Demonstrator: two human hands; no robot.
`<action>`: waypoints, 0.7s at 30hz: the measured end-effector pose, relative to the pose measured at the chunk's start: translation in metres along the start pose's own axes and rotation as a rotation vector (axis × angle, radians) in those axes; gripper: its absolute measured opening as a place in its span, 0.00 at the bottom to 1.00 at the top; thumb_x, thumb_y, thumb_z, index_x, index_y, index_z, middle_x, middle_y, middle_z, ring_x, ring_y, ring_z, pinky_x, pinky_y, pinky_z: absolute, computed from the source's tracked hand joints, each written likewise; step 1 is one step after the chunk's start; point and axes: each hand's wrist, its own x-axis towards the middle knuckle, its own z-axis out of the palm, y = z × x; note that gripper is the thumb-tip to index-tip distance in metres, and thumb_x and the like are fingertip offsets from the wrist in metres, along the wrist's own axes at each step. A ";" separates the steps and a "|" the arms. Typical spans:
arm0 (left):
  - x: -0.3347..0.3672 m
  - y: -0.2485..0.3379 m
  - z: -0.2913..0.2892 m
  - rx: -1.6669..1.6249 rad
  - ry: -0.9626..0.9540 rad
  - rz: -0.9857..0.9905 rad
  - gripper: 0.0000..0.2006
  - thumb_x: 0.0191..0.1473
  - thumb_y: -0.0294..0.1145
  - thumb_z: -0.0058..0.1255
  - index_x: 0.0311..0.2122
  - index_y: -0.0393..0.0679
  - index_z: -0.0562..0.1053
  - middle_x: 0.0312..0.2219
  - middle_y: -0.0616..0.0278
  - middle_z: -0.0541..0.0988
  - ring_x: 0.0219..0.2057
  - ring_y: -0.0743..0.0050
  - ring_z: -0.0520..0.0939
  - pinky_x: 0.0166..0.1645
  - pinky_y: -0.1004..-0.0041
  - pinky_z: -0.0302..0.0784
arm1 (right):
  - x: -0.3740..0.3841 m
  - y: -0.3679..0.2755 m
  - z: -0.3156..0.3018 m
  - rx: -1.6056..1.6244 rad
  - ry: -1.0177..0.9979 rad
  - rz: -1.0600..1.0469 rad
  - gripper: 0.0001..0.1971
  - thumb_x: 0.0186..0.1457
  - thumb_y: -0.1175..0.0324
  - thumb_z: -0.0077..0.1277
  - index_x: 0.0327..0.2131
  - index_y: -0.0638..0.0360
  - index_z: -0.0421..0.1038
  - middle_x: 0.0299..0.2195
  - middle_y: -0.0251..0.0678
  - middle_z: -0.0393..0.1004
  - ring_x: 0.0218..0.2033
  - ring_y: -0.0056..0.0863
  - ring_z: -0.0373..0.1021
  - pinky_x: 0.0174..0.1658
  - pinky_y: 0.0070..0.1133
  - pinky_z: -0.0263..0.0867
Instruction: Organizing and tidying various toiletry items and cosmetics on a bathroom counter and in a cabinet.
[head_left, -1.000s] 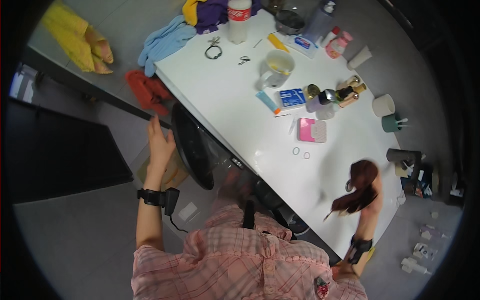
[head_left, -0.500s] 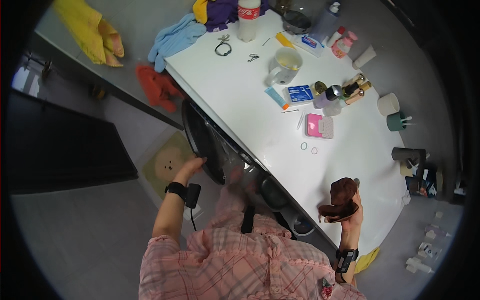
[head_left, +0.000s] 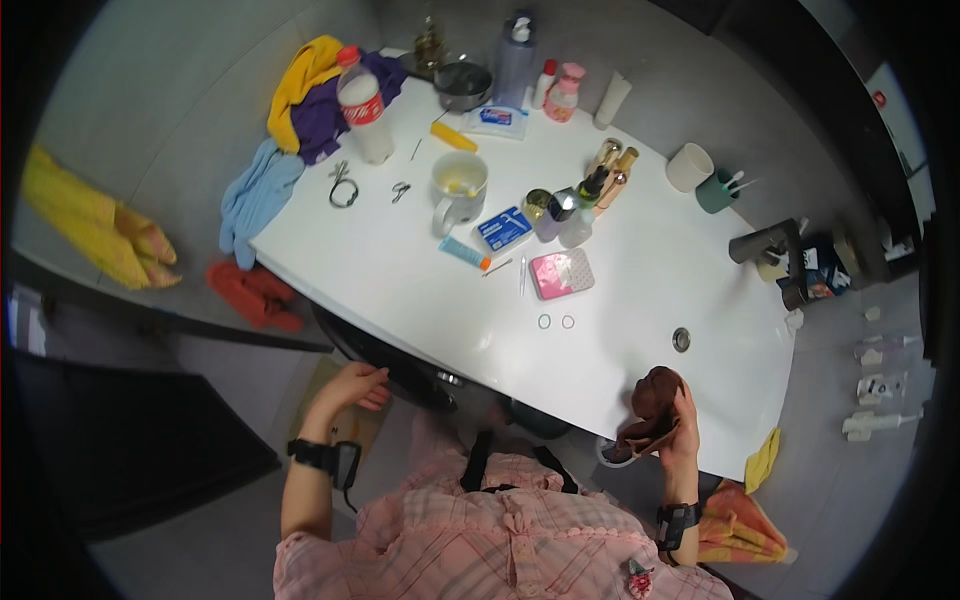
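Observation:
My right hand (head_left: 683,428) holds a crumpled brown cloth (head_left: 655,398) by the front edge of the white washbasin counter (head_left: 400,295). The cloth bunches up, with a loose fold hanging to the left. Fingers wrap its right side. My left hand (head_left: 352,390) is below the counter's front edge, beside a dark cabinet door (head_left: 400,372). Its fingers are loosely curled and slightly apart, with nothing seen in them; whether they touch the door I cannot tell. Past the cloth, a round metal drain (head_left: 681,340) shows in the basin.
A white mug (head_left: 460,190), a plastic bottle (head_left: 364,110), a blue box (head_left: 504,231) and a pink case (head_left: 562,274) stand on the counter. Two small hair ties lie nearby. A black faucet (head_left: 795,262) is at the right. Gloves and cloths hang at the left.
My view has turned toward the right. The dark door beside my left hand stood further out before; that hand has come off its edge. The brown cloth has moved off the basin toward me.

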 end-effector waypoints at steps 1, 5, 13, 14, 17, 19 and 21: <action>-0.019 0.025 -0.009 -0.070 -0.075 0.090 0.22 0.59 0.44 0.48 0.44 0.30 0.71 0.31 0.48 0.79 0.30 0.62 0.82 0.33 0.69 0.81 | -0.003 0.002 0.008 0.009 0.021 -0.022 0.24 0.59 0.62 0.44 0.56 0.63 0.58 0.52 0.39 0.66 0.53 0.32 0.64 0.57 0.27 0.60; -0.057 0.105 -0.044 -0.062 -0.011 0.434 0.17 0.62 0.40 0.43 0.44 0.34 0.72 0.32 0.53 0.80 0.33 0.70 0.82 0.33 0.74 0.80 | -0.003 0.011 0.081 -0.276 0.037 0.068 0.22 0.58 0.61 0.51 0.54 0.50 0.59 0.30 0.29 0.69 0.25 0.14 0.66 0.23 0.11 0.64; -0.058 0.228 -0.052 -0.186 -0.071 0.870 0.13 0.62 0.34 0.42 0.44 0.36 0.72 0.32 0.57 0.80 0.34 0.74 0.82 0.36 0.78 0.78 | 0.052 0.055 0.236 -0.505 -0.378 0.063 0.20 0.56 0.67 0.52 0.51 0.54 0.60 0.43 0.37 0.69 0.46 0.25 0.65 0.50 0.22 0.62; -0.057 0.238 -0.050 -0.181 -0.105 0.906 0.13 0.62 0.34 0.41 0.44 0.36 0.72 0.31 0.57 0.80 0.34 0.74 0.82 0.36 0.79 0.78 | 0.062 0.065 0.240 -0.613 -0.416 -0.043 0.21 0.56 0.66 0.53 0.52 0.55 0.61 0.44 0.39 0.69 0.46 0.28 0.66 0.50 0.23 0.62; -0.053 0.258 -0.047 -0.176 -0.148 0.951 0.13 0.62 0.32 0.41 0.44 0.35 0.72 0.31 0.56 0.80 0.34 0.73 0.82 0.35 0.79 0.78 | 0.069 0.062 0.251 -0.851 -0.502 -0.289 0.17 0.54 0.65 0.53 0.47 0.59 0.71 0.45 0.43 0.72 0.43 0.38 0.70 0.49 0.27 0.64; -0.049 0.263 -0.048 -0.187 -0.149 0.971 0.13 0.62 0.32 0.40 0.44 0.34 0.72 0.31 0.55 0.80 0.34 0.72 0.82 0.35 0.79 0.78 | 0.073 0.030 0.250 -0.966 -0.394 -0.268 0.14 0.54 0.65 0.53 0.43 0.59 0.73 0.40 0.41 0.74 0.40 0.34 0.71 0.46 0.26 0.66; -0.042 0.261 -0.048 -0.205 -0.081 0.987 0.13 0.62 0.32 0.41 0.43 0.33 0.72 0.30 0.56 0.80 0.33 0.72 0.82 0.34 0.79 0.78 | 0.091 -0.009 0.238 -1.040 -0.179 -0.244 0.10 0.54 0.65 0.53 0.36 0.61 0.77 0.30 0.38 0.77 0.32 0.28 0.72 0.40 0.23 0.67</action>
